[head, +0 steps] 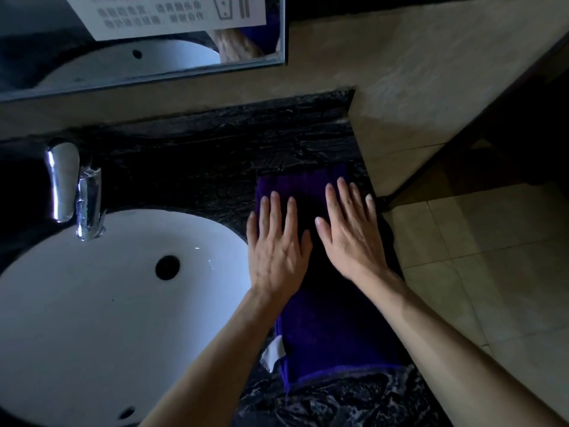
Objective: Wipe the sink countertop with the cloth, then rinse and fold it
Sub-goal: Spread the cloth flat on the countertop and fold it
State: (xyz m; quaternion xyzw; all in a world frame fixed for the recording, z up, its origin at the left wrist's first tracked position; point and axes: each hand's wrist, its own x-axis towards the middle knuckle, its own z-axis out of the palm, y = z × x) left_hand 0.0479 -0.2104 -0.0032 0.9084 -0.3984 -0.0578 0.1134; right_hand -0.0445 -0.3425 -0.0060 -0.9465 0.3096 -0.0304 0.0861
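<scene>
Basically at the fold stage: purple cloth (332, 328) lies flat in a long strip on the dark marble bench (200, 167), right of the sink (77, 303). Left hand (277, 251) and right hand (351, 238) both flat, fingers straight, pressing its far half, no grip. Risk: right edge sits near the bench edge, so a hard smoothing push could slide the cloth off.

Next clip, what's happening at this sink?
A person presses both hands flat on a purple cloth lying as a folded strip on the dark marble countertop, right of the white sink. The left hand and right hand lie side by side, fingers straight, near its far end. The faucet shows no running water.
</scene>
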